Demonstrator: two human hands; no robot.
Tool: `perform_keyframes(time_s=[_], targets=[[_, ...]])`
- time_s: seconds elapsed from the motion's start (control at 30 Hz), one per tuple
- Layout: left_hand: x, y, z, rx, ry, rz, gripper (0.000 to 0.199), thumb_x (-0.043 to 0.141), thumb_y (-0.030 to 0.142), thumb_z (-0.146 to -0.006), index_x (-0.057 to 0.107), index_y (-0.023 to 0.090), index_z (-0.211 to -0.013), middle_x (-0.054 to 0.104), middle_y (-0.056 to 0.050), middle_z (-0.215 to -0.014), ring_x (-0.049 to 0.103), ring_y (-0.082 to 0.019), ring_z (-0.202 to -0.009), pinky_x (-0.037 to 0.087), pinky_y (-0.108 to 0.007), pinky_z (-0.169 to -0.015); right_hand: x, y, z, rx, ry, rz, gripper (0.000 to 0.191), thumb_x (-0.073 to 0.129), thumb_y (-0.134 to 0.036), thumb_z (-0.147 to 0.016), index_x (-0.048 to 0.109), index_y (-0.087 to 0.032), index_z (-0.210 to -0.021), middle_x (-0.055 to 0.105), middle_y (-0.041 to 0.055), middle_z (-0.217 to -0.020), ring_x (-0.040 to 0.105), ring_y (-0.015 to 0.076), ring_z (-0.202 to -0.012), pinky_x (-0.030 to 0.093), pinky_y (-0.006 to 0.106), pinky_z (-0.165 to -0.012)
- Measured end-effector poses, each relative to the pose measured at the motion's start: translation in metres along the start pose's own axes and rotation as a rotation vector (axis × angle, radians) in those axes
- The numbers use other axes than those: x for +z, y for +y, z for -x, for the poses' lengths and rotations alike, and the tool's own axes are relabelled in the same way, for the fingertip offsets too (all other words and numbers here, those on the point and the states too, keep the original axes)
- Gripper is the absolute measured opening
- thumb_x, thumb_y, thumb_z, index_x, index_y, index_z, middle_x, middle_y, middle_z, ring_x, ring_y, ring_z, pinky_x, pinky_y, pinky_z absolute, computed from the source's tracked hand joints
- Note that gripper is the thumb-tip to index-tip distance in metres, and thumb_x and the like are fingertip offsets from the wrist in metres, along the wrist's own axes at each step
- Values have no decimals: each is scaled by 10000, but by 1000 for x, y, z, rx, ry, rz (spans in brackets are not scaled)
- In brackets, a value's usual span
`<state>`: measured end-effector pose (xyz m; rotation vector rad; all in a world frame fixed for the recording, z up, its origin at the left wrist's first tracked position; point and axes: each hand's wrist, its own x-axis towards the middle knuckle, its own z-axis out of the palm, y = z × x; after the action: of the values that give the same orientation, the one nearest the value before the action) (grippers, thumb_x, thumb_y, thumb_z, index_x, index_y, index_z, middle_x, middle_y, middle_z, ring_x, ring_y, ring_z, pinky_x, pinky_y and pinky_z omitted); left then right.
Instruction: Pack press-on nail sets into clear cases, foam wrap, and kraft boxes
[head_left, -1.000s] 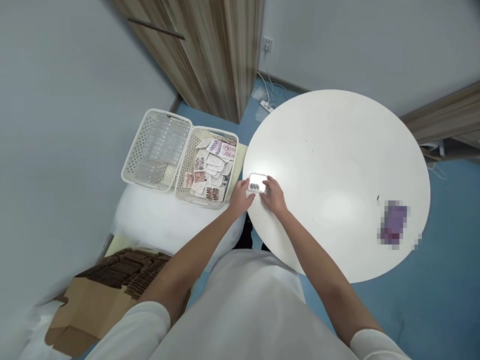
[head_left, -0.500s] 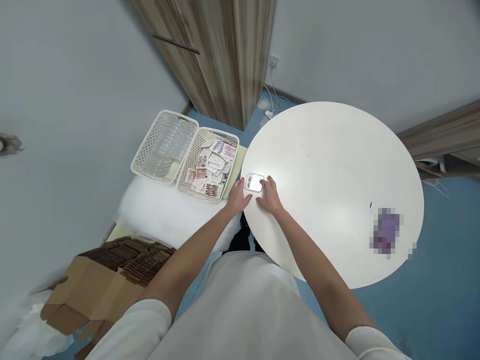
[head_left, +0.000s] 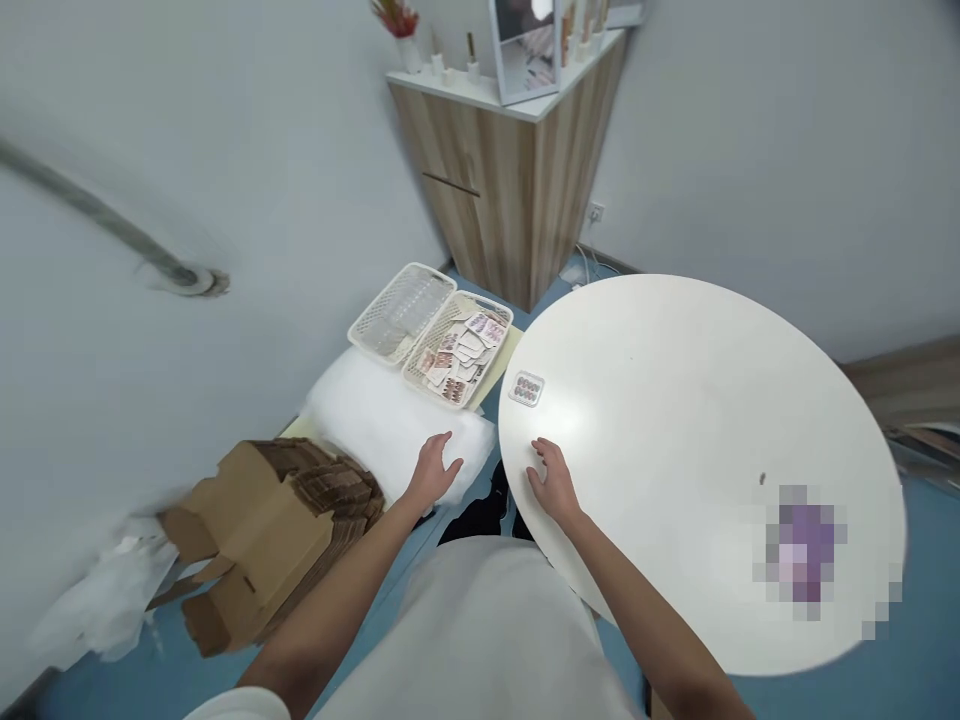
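A small clear case (head_left: 526, 388) with rows of press-on nails lies flat near the left edge of the round white table (head_left: 675, 420). No hand touches it. My right hand (head_left: 553, 482) hovers over or rests near the table's left edge, nearer to me than the case, fingers apart and holding nothing. My left hand (head_left: 433, 470) is off the table, over the white wrapping bundle (head_left: 375, 410), its fingers spread. Beyond it stands a white basket (head_left: 409, 375) heaped with printed nail cards (head_left: 466, 350). A second white basket (head_left: 360, 325) beside it holds clear plastic cases (head_left: 409, 308).
Folded cardboard boxes (head_left: 262, 530) are stacked at the lower left, beside crumpled plastic (head_left: 127, 590). A blurred purple item (head_left: 806, 545) lies on the table's right. A wood-grain cabinet (head_left: 487, 180) with a mirror (head_left: 525, 50) stands at the back.
Both hands have let go of the clear case and drawn back toward me, the left one moving off the table. Nails now show in the case. The view has tilted up, showing the cabinet top.
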<state>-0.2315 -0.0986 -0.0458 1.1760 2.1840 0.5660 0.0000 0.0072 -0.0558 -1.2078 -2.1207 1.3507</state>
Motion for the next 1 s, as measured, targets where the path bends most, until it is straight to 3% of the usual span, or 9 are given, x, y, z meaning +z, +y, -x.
perform_keyframes(time_s=[0.2, 0.33, 0.4, 0.57, 0.73, 0.87, 1.0], targets=[[-17, -27, 19, -179, 63, -13, 515, 542, 378, -718, 454, 175, -1182, 436, -136, -1238, 377, -306, -1184, 328, -443, -956, 33, -32, -27, -184, -317, 18, 312, 478, -254, -771, 544, -251, -1076, 567, 73, -1078, 528, 245, -1010, 436, 443, -878], [-23, -44, 22, -285, 36, 31, 548, 575, 394, -678, 468, 152, -1157, 437, -162, -1253, 390, -315, -1188, 324, -434, -957, 74, -53, -48, -177, -504, 65, 368, 539, -267, -732, 542, -236, -1099, 596, 88, -1051, 588, 244, -891, 476, 430, -786], [-27, -53, 21, -306, 30, 73, 562, 589, 407, -661, 470, 153, -1148, 436, -169, -1265, 384, -317, -1199, 322, -428, -960, 101, -63, -58, -188, -558, 95, 425, 555, -268, -719, 519, -206, -1138, 580, 109, -1101, 580, 256, -944, 463, 436, -819], [-47, -77, 1, -407, 18, 257, 589, 596, 335, -646, 444, 131, -1177, 372, -170, -1345, 312, -298, -1259, 248, -396, -1018, 162, -83, -90, -229, -573, 245, 588, 574, -267, -699, 407, -163, -1254, 404, 126, -1328, 319, 277, -1262, 290, 453, -1017], [-51, -100, -33, -555, -13, 472, 551, 544, 273, -681, 438, 140, -1205, 334, -142, -1379, 318, -272, -1262, 275, -334, -1005, 193, -95, -127, -137, -596, 477, 716, 519, -200, -727, 194, -66, -1351, 132, 166, -1446, 103, 251, -1337, 210, 375, -1057], [-40, -108, -46, -631, 10, 615, 433, 512, 297, -722, 501, 144, -1127, 407, -144, -1331, 395, -272, -1210, 367, -315, -919, 212, -100, -133, -77, -666, 634, 679, 514, -176, -729, 226, -81, -1337, 115, 173, -1447, 82, 283, -1335, 191, 422, -1035], [-33, -110, -49, -668, 78, 756, 257, 508, 356, -751, 591, 155, -886, 629, -130, -1019, 581, -241, -951, 440, -306, -768, 228, -104, -115, -176, -799, 661, 646, 495, -180, -736, 259, -151, -1337, 183, 134, -1440, 105, 275, -1331, 142, 480, -1029]])
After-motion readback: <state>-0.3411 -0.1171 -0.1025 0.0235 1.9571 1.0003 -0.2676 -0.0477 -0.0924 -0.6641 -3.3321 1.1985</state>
